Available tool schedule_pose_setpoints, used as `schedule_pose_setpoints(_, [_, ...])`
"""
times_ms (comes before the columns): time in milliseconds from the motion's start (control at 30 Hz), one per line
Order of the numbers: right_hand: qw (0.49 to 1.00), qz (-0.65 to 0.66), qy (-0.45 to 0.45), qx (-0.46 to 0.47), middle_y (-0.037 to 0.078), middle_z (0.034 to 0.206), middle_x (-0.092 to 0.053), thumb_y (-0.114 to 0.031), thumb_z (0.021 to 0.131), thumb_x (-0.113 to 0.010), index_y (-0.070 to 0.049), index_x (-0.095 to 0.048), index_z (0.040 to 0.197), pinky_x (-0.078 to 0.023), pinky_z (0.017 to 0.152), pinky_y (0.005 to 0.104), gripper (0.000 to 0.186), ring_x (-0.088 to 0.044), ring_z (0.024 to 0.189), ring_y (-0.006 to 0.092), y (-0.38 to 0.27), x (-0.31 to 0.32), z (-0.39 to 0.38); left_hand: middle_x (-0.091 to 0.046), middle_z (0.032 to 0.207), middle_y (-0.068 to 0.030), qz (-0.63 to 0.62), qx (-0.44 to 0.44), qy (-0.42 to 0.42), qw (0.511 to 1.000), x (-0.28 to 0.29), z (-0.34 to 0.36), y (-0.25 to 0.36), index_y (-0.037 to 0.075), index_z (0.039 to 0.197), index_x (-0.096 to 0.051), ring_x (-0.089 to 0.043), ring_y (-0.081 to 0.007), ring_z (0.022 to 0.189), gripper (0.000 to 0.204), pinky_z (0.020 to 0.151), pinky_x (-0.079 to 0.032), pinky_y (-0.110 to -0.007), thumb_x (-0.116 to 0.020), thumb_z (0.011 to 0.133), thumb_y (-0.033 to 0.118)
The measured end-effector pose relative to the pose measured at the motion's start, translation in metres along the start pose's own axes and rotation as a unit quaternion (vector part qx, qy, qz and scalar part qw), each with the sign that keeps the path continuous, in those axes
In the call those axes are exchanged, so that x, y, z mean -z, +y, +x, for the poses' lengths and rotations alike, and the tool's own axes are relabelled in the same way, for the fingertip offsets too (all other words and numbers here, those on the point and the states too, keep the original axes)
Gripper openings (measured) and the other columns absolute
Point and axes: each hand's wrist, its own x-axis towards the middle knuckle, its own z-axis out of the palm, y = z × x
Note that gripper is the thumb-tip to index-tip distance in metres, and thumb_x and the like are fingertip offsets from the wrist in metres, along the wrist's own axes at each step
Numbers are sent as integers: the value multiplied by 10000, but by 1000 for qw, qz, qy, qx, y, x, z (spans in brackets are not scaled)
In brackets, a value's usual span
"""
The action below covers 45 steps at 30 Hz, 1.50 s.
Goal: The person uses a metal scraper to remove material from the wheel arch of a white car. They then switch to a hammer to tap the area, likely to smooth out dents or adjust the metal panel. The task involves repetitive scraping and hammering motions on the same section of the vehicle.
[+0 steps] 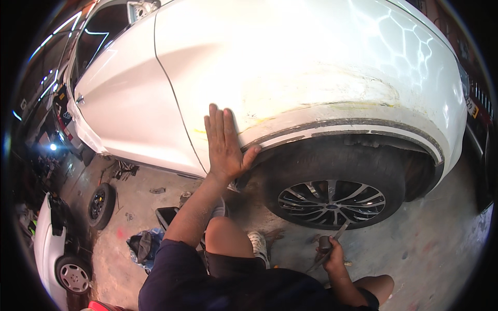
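Note:
My left hand (224, 147) lies flat against the white car's fender (290, 78), just ahead of the door seam, with its fingers stretched upward. Scuffs, dull patches and yellowish streaks mark the fender above the wheel arch (337, 124). Low at the right, my right hand (335, 257) is closed round a long, narrow flat tool (343, 229) with a dark round knob on it. That tool is held in front of the wheel (332, 199); its exact kind cannot be made out. One end of it points up toward the tyre.
A loose spare wheel (101, 206) stands on the concrete floor (415, 243) at the left. A crumpled bluish bag (144, 246) lies beside my left arm. Another car, silver (47, 243), is at the far left, and something red (101, 306) shows at the lower edge.

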Motion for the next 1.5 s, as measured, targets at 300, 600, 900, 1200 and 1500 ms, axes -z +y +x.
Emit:
schedule_pose_setpoints(300, [999, -3, -23, 24, 166, 1186, -679, -338, 1025, -672, -43, -572, 1287, -603, 789, 487, 406, -680, 944, 338, 13, 7, 8, -142, 1691, -385, -23, 56, -21, 998, 7, 10, 51, -112, 1654, -90, -78, -561, 1603, 1125, 1277, -73, -678, -644, 982, 601])
schedule_pose_setpoints(600, [999, -31, -21, -3, 118, 1099, -687, -250, 1027, -670, -14, -616, 1273, -637, 759, 454, 345, -697, 937, 274, 29, 5, 20, -465, 1559, -322, 18, -145, 5, 989, 5, 185, 93, -117, 1548, -408, -298, -445, 1581, 1062, 1297, -213, -605, -466, 987, 783])
schedule_pose_setpoints(900, [998, -35, -35, 45, 111, 1052, -672, -202, 1019, -670, -39, -616, 1232, -643, 685, 430, 273, -688, 886, 245, 30, -2, 23, -453, 1641, -207, 62, -221, -25, 973, -28, 252, 172, 3, 1611, -407, -307, -326, 1599, 1047, 1336, -219, -489, -311, 987, 839])
schedule_pose_setpoints(1200, [996, -31, -45, 66, 117, 1038, -671, -188, 1006, -698, -24, -622, 1202, -637, 662, 415, 267, -686, 844, 241, 23, -8, 12, -434, 1639, -221, 23, -231, -47, 972, 0, 201, 152, 8, 1634, -347, -280, -331, 1609, 1021, 1344, -186, -504, -476, 984, 784])
schedule_pose_setpoints(1500, [997, -31, -30, 60, 86, 1059, -682, -188, 1016, -695, -48, -634, 1224, -636, 696, 404, 257, -697, 885, 237, 24, -5, 8, -412, 1595, -295, 7, -168, -42, 985, 12, 152, 136, -52, 1620, -305, -283, -448, 1583, 1027, 1279, -227, -621, -685, 945, 621])
